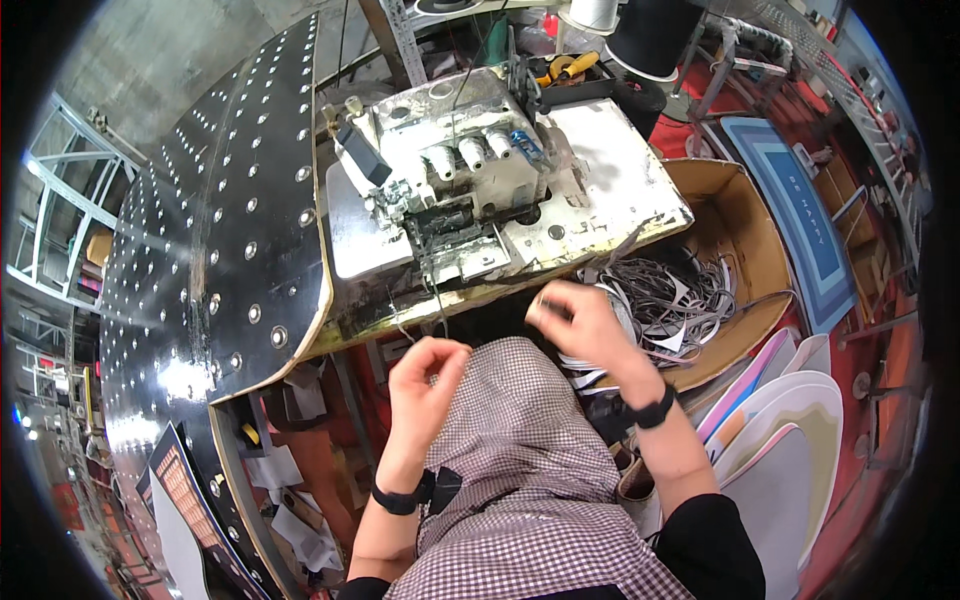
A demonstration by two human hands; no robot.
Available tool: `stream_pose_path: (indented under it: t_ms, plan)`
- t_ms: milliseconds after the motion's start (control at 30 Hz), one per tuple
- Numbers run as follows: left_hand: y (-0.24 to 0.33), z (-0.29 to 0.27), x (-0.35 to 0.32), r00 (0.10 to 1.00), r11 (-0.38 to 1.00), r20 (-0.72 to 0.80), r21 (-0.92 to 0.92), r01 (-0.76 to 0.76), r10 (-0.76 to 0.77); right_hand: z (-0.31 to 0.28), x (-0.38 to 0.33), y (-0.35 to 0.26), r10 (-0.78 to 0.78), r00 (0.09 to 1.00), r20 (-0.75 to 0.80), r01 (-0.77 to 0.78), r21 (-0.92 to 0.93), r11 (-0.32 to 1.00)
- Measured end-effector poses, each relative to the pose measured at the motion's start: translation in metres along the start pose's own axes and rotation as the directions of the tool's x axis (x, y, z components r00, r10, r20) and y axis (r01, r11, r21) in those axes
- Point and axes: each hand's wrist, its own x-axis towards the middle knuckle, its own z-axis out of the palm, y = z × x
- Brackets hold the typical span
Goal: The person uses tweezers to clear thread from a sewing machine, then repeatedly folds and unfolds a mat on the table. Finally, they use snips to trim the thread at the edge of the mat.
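Observation:
My left hand (425,385) is raised over my lap, thumb and forefinger pressed together; whatever the pinch may hold is too small to make out. A little farther right and higher, my right hand (580,318) is curled with its fingertips drawn together, and its grip is partly hidden. The two hands are apart. Beyond them stands an overlock sewing machine (460,165), white and worn, on its table (610,195). Dark thread (438,305) hangs from the machine's front edge, just above my left hand. A checked apron (510,430) covers my lap.
At right, a cardboard box (745,210) holds tangled dark and white trimmings (680,305). Rounded mats (800,430) lean beside my right arm, with a blue mat (790,220) behind. A black studded panel (220,220) fills the left. Thread cones (595,12) stand at the back.

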Motion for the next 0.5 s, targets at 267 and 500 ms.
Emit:
stream_pose_path:
  t_ms: [267,500]
  plan:
    - [0.004,0.001,0.028,0.94,0.709,0.028,-0.649,0.276,-0.341,-0.048,0.09,0.138,-0.062,0.943,-0.328,-0.243,-0.801,0.547]
    - [-0.01,0.004,0.034,0.961,0.849,-0.132,-0.51,0.143,-0.241,-0.021,0.099,0.092,-0.296,0.881,-0.37,0.009,-0.611,0.792]
